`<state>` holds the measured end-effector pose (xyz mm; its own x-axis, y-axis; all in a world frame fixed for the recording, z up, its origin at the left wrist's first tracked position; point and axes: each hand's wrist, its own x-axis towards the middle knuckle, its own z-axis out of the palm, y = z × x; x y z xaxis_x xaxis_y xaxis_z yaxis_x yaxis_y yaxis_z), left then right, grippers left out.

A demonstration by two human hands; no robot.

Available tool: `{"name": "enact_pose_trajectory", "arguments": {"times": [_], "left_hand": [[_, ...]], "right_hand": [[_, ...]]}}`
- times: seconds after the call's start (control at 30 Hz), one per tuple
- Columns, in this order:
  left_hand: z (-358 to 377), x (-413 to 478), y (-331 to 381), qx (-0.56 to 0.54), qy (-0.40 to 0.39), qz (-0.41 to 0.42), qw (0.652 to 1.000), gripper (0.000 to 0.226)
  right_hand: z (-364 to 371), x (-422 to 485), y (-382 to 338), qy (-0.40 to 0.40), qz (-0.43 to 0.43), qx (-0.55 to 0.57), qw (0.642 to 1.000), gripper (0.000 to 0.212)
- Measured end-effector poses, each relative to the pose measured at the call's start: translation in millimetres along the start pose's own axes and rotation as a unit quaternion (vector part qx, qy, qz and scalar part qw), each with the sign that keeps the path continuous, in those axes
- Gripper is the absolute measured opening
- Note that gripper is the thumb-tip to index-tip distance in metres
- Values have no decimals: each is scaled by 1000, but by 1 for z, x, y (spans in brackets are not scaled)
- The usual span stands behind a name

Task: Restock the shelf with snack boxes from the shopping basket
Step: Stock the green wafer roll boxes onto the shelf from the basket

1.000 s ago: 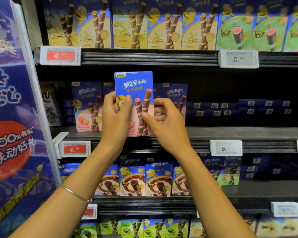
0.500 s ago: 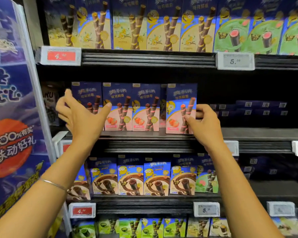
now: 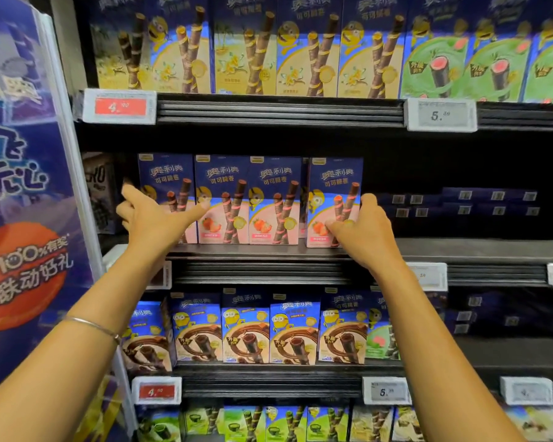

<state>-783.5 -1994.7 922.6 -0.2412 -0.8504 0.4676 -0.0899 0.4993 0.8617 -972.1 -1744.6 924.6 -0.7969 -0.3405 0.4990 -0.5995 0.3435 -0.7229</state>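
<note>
Four blue-and-pink strawberry snack boxes stand in a row at the front of the middle shelf (image 3: 460, 250). My left hand (image 3: 154, 218) presses against the leftmost box (image 3: 170, 177), with its fingers at the box's left side and its thumb stretched across the front. My right hand (image 3: 361, 228) holds the rightmost box (image 3: 332, 186), fingers round its right edge and thumb on its lower front. The shopping basket is out of view.
To the right of the row, the middle shelf holds only flat dark boxes (image 3: 460, 202) at the back. Vanilla boxes (image 3: 246, 49) fill the shelf above and chocolate boxes (image 3: 246, 330) the one below. A blue promotional panel (image 3: 23, 186) stands at the left.
One second ago both hands held one strawberry box up in front of the shelf. It now stands in the row. My left hand has since closed in on the leftmost box.
</note>
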Motion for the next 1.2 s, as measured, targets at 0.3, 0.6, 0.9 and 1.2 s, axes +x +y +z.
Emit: {"name": "enact_pose_trajectory", "arguments": {"times": [0.3, 0.6, 0.9, 1.2], "left_hand": [[8, 5, -6, -9, -8, 7, 1000, 117], [5, 12, -8, -34, -24, 2, 999, 134], [1, 14, -11, -53, -40, -3, 998, 125], [1, 12, -10, -6, -51, 3, 999, 113]], "right_hand": [[8, 3, -2, -21, 14, 29, 999, 59], [10, 9, -2, -78, 18, 29, 996, 53], [12, 9, -2, -71, 18, 36, 997, 52], [21, 10, -5, -93, 37, 27, 995, 59]]}}
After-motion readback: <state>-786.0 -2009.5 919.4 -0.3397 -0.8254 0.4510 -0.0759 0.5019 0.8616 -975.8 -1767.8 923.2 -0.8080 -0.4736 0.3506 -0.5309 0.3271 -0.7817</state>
